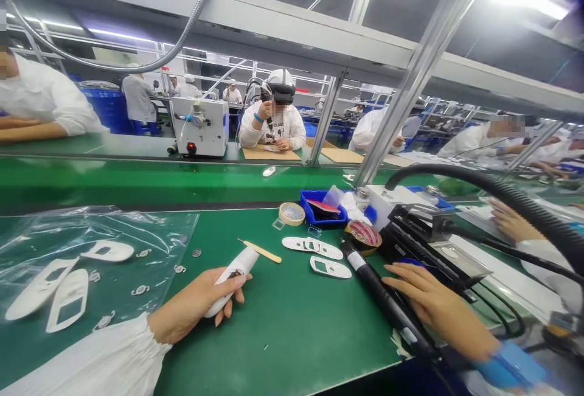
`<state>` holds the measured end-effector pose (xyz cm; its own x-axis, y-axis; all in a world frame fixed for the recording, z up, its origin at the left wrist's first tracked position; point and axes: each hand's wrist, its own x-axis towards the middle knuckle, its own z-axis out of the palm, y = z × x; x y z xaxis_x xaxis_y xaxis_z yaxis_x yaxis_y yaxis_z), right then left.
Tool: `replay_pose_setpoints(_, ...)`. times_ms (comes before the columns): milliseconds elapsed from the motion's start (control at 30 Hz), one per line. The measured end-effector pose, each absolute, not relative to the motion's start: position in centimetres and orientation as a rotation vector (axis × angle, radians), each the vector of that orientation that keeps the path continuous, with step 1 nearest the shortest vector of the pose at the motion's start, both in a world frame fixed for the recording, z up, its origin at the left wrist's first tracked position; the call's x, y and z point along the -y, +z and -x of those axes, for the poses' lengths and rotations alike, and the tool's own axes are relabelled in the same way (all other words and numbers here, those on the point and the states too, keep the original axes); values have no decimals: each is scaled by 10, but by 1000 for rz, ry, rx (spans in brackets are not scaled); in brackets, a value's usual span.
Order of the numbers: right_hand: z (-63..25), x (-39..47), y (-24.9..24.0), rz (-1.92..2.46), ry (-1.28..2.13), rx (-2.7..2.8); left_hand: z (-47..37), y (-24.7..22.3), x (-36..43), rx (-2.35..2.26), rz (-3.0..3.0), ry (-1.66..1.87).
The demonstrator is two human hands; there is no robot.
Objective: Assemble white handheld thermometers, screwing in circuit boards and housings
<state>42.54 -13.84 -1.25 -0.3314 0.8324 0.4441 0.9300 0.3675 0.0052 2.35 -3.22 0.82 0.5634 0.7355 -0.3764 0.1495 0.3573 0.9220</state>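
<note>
My left hand [212,295]: closed round a white handheld casing [233,277], thumb on its upper face, the casing slanting up and to the right, held over the green counter [255,335]. My right hand [424,298]: fingers spread, over and beside a black tube [387,298]; whether it touches the tube I cannot tell. A blue band [513,364] at that wrist.

Just beyond the casing: one tool with a yellow handle [267,252], its thin tip pointing left. Right of that: two white cover plates [331,267], lying flat, one longer, one shorter, both with cut-outs. Farther: a round tan-rimmed dish [292,214]; a blue bin [323,208] with a red item inside; a roll of tape [364,236] near the tube's far end.

Left side: a clear plastic bag [150,232], spread out, with three white shells [68,298] and several small metal parts [140,290] in its area. Far side, across the green strip: a seated person [274,119] in white.
</note>
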Motion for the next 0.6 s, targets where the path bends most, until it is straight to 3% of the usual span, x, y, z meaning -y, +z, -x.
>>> replay_pose_setpoints(133,-327,116,17,1378,-269,1956,-28,8,44,-802,-1130,379)
replay_pose_setpoints(333,-184,45,13,1065,-6,2249,-25,-2,52,-701,-990,387)
replay_pose_setpoints(600,-188,11,-9,851,60,2264,-1,3,49,-728,-860,215)
